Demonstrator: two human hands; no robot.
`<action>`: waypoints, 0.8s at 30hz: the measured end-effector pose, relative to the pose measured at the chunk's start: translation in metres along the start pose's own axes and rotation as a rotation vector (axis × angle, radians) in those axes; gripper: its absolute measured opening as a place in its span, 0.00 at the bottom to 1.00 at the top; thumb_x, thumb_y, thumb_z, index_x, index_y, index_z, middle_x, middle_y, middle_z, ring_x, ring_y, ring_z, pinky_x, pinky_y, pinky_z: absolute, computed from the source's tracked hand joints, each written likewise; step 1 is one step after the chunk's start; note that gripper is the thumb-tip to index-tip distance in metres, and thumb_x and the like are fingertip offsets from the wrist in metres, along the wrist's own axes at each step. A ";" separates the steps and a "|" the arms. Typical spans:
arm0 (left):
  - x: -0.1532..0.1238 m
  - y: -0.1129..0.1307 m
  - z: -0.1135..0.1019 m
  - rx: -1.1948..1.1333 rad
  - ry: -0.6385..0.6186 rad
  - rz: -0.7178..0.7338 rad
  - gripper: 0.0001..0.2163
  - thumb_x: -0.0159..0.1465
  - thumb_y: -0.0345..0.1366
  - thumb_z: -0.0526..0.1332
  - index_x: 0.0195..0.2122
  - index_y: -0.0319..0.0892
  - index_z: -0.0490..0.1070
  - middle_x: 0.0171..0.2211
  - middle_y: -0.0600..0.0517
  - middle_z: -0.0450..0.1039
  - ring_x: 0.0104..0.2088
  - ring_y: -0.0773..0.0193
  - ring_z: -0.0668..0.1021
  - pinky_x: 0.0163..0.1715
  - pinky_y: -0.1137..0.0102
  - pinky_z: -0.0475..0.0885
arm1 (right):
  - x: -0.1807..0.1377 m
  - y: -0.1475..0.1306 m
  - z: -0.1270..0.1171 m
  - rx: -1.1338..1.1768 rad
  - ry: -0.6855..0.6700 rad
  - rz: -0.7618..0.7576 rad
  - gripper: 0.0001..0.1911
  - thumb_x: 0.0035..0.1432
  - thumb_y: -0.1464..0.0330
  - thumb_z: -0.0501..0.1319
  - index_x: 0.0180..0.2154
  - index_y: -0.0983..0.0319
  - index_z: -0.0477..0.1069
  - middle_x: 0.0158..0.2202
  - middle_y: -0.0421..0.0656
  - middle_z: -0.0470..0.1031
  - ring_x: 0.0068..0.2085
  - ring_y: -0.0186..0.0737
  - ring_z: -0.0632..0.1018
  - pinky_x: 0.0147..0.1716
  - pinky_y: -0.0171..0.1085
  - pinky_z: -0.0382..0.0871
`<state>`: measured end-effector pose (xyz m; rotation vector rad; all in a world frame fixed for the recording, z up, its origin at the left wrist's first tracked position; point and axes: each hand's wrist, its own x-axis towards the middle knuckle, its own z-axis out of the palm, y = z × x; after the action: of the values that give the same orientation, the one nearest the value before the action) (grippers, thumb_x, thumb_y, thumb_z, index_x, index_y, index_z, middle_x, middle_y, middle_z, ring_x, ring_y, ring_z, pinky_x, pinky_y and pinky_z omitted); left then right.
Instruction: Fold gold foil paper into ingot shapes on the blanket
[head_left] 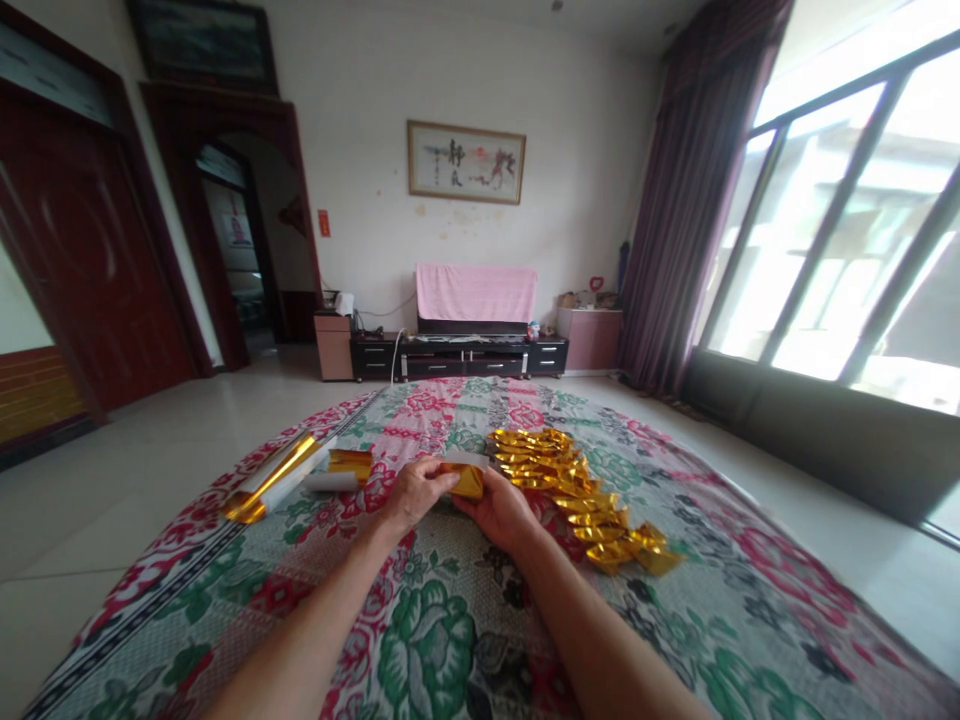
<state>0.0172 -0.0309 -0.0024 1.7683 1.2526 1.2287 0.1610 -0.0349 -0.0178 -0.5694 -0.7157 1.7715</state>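
Observation:
Both of my hands meet over a flowered cloth (450,640) and pinch one small piece of gold foil paper (469,478) between them. My left hand (415,492) grips its left side with the fingers curled. My right hand (501,510) holds its right side from below. Just right of my hands a long row of folded gold foil pieces (570,490) runs across the cloth. To the left lies a stack of flat gold foil sheets (274,478), with a smaller gold and white piece (341,470) beside it.
The cloth covers a wide low surface with pale tiled floor (112,480) around it. Beyond stand a dark TV cabinet (461,358) under a pink cover, a dark wooden door (82,260) at left, and large windows (847,230) with a purple curtain at right.

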 end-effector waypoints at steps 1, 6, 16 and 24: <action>0.000 0.001 0.001 -0.010 0.004 -0.013 0.12 0.51 0.40 0.59 0.30 0.38 0.75 0.27 0.51 0.74 0.30 0.63 0.74 0.31 0.72 0.68 | 0.000 0.000 0.000 -0.004 0.002 -0.003 0.09 0.54 0.72 0.53 0.36 0.63 0.69 0.33 0.43 0.75 0.33 0.35 0.75 0.31 0.34 0.69; 0.003 -0.003 0.004 -0.015 0.039 0.001 0.11 0.50 0.40 0.59 0.29 0.39 0.75 0.26 0.52 0.75 0.28 0.64 0.74 0.30 0.73 0.68 | -0.001 0.001 0.001 -0.006 0.020 -0.022 0.08 0.55 0.69 0.53 0.34 0.63 0.70 0.30 0.42 0.75 0.30 0.34 0.74 0.31 0.35 0.69; 0.008 -0.014 0.007 -0.061 0.079 0.001 0.12 0.49 0.41 0.61 0.31 0.39 0.75 0.26 0.51 0.75 0.28 0.65 0.74 0.29 0.73 0.68 | -0.008 0.001 0.005 -0.119 -0.070 -0.132 0.14 0.49 0.63 0.62 0.38 0.61 0.70 0.35 0.42 0.74 0.33 0.36 0.74 0.31 0.34 0.69; 0.007 -0.011 0.010 -0.344 0.069 -0.079 0.26 0.47 0.37 0.65 0.48 0.38 0.65 0.29 0.53 0.73 0.28 0.67 0.75 0.29 0.74 0.69 | -0.005 0.007 0.003 -0.182 -0.006 -0.198 0.13 0.45 0.65 0.63 0.37 0.59 0.71 0.34 0.41 0.75 0.31 0.34 0.74 0.30 0.33 0.69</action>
<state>0.0232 -0.0206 -0.0131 1.4265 1.0629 1.3761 0.1557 -0.0419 -0.0210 -0.5936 -0.9125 1.5355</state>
